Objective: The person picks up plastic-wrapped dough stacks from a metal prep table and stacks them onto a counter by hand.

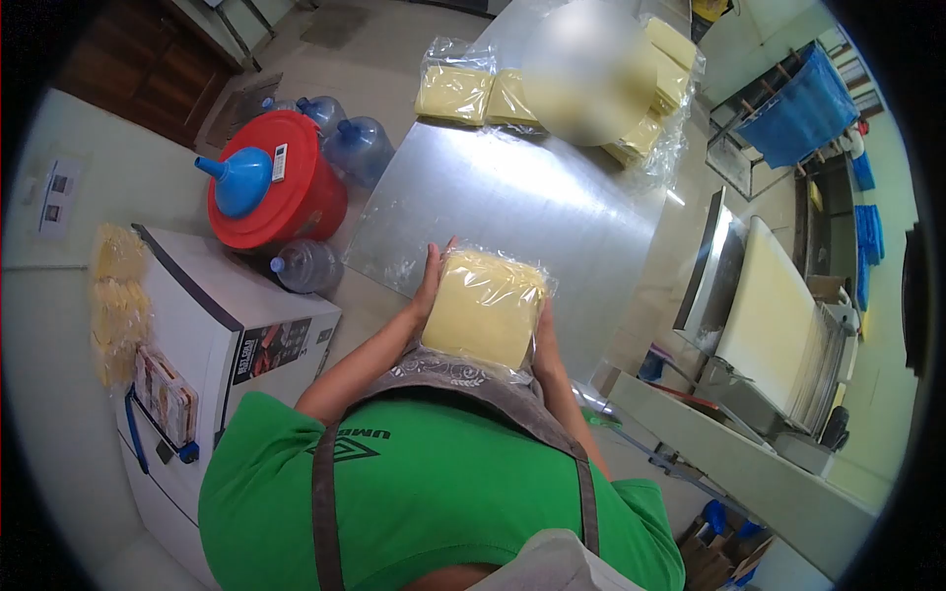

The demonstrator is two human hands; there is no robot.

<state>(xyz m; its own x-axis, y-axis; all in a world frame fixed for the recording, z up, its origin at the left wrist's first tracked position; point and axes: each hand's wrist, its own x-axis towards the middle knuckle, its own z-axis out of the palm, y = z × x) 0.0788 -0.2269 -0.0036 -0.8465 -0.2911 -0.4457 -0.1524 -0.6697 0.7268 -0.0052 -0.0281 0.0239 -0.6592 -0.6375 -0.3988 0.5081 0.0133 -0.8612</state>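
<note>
A clear plastic bag packed with a thick stack of pale yellow square sheets (483,307) is held upright-looking at the near edge of the metal table, close to my apron. My left hand (431,281) grips its left side, with fingertips showing at the upper left corner. On the opposite side my right hand (544,330) presses against the bag's right edge, its fingers mostly hidden behind the package. Whether the sheets are dough wrappers or something similar, I cannot tell for certain.
More bagged yellow stacks (455,91) lie at the table's (394,212) far end, partly behind a blurred patch. A red bin (320,197) with a blue funnel (241,182) and several large bottles stand left, beyond a white chest (197,286). A machine with a pale belt (769,300) stands right.
</note>
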